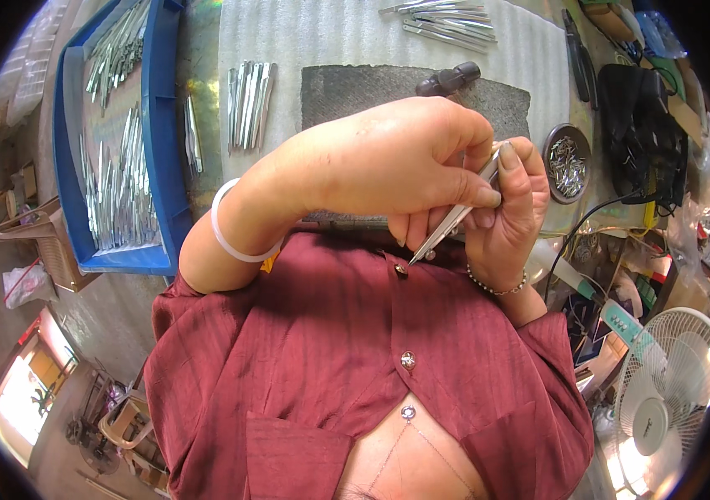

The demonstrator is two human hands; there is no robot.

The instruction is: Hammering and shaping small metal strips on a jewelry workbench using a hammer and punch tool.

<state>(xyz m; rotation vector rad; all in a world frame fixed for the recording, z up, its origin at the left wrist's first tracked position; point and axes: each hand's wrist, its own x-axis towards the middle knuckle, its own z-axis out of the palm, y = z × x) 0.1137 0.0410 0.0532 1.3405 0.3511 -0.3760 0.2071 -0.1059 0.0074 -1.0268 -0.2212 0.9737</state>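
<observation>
A slim silver metal piece point(453, 223) with a pointed lower end slants between my hands, close in front of my maroon shirt. My left hand point(413, 158), with a white bangle at the wrist, pinches it near the middle between thumb and fingers. Higher up, my right hand point(509, 196) grips its upper end, the thumb lying along it. Whether it is one part or several laid together I cannot make out. Behind my hands lies a dark rough slab point(347, 96) with a black hammer head point(448, 79) on it; any handle is hidden.
At left stands a blue tray point(163, 125) holding many slim silver pieces. More lie in a row point(250, 106), a far pile point(447, 23) and a small bunch point(193, 137). A round dish point(567, 137) holds small metal parts. A white fan point(651, 408) stands at lower right.
</observation>
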